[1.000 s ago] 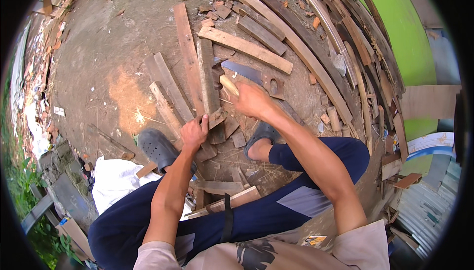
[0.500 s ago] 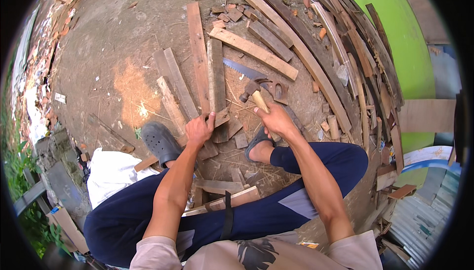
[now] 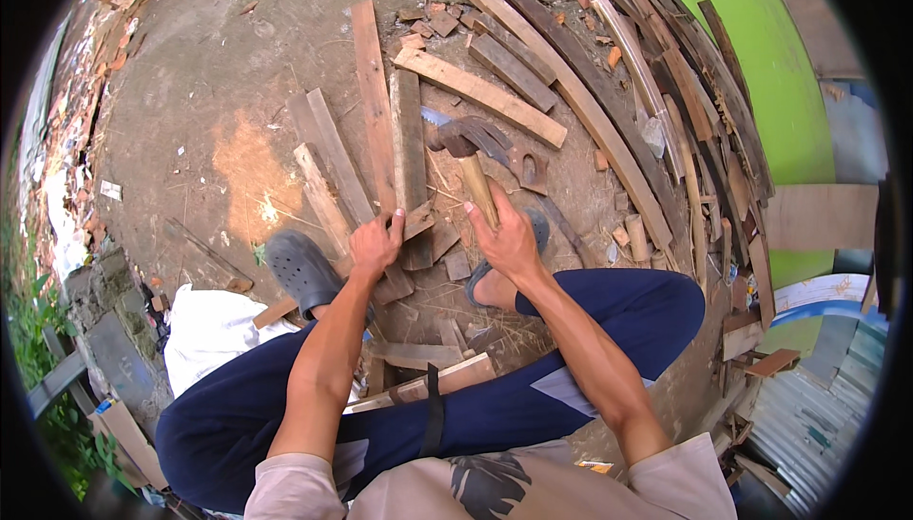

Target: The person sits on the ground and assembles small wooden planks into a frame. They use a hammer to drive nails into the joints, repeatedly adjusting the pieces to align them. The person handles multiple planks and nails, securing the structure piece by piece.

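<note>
My right hand (image 3: pixel 511 241) is closed around the wooden handle of a claw hammer (image 3: pixel 478 187). The hammer's dark head is up and tilted toward the left, in front of a handsaw (image 3: pixel 529 170) lying on the ground. My left hand (image 3: pixel 376 246) is closed at the near end of a long reddish-brown wooden plank (image 3: pixel 373 92), thumb pointing away from me. A short wood piece (image 3: pixel 418 221) juts out to the right beside that thumb. Alongside the plank lies a greyer board (image 3: pixel 407 140). The undersides of the left fingers are hidden.
My feet in dark clogs (image 3: pixel 302 268) flank the work. Loose boards (image 3: pixel 480 97) and offcuts lie beyond it, with long timbers (image 3: pixel 561 73) stacked along the right. Sawdust (image 3: pixel 249 173) covers ground at left. A white cloth sack (image 3: pixel 214 337) lies by my left knee.
The hammer has come up and its head has swung away and leftward, now covering part of the saw blade. My right hand has shifted slightly left; my left hand stays on the plank.
</note>
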A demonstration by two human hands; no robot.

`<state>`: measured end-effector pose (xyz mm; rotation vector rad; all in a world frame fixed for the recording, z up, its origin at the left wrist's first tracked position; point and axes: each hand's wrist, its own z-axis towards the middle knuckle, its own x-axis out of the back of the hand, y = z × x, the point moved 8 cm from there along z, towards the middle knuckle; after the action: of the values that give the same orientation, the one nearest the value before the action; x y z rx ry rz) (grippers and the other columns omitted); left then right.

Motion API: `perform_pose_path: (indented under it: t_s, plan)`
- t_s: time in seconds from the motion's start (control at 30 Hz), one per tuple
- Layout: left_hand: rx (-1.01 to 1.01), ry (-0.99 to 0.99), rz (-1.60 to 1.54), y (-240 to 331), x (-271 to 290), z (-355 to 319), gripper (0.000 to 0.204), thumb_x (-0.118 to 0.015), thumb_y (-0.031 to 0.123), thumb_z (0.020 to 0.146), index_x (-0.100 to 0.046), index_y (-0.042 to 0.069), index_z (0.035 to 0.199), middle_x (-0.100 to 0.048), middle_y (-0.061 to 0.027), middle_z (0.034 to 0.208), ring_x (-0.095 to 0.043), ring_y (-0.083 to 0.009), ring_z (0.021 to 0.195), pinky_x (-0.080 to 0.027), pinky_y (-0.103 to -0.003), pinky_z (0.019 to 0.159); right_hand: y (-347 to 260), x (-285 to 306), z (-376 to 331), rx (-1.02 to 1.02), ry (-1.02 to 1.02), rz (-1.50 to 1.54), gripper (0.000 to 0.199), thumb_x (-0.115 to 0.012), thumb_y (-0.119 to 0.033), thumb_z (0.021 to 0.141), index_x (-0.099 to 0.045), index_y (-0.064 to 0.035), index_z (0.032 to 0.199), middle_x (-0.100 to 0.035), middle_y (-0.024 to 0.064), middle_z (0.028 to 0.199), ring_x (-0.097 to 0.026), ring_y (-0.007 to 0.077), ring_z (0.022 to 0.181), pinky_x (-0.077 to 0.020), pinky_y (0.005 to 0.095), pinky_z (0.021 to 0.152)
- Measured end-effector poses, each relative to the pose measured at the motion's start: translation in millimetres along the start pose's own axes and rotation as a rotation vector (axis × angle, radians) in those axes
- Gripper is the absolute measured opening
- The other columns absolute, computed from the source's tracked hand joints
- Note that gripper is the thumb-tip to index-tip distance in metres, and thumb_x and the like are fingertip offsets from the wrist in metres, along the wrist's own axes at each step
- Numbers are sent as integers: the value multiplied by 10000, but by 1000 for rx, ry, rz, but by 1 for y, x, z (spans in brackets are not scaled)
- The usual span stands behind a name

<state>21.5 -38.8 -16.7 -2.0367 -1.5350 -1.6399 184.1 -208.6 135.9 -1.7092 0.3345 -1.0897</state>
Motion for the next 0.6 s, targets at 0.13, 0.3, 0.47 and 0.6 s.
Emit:
perform_pose_path:
  t_s: [0.13, 0.3, 0.47, 0.6]
  plan:
    - [-22, 12, 0, 4, 4, 0, 578, -405, 529, 1012, -742, 60, 1031, -684, -306, 829, -682, -472, 836, -522, -537, 788, 27, -20, -5, -112, -187, -105, 433, -611, -276, 958, -575, 16, 1275, -679, 324, 929, -679, 479, 889, -540, 495, 754]
    - [-20, 44, 5, 8, 10, 1, 567, -406, 502, 1018, -747, 50, 989, -679, -306, 810, -679, -475, 821, -524, -532, 777, 110, -39, -52, -560, -575, -397, 387, -613, -253, 933, -595, 42, 1185, -667, 352, 911, -654, 515, 921, -521, 561, 810]
    - [-19, 59, -13, 8, 8, 0, 559, -409, 496, 1019, -744, 51, 977, -677, -301, 799, -681, -469, 803, -529, -527, 761, 102, -29, -60, -451, -457, -351, 403, -597, -264, 951, -583, 15, 1241, -674, 338, 905, -654, 518, 902, -527, 557, 783]
    - [-22, 43, 2, 6, 7, -2, 557, -410, 499, 1019, -739, 53, 971, -680, -293, 794, -684, -462, 793, -531, -526, 754, 44, -13, -25, -309, -247, -161, 456, -616, -292, 969, -570, 2, 1315, -683, 305, 857, -700, 461, 842, -534, 492, 724]
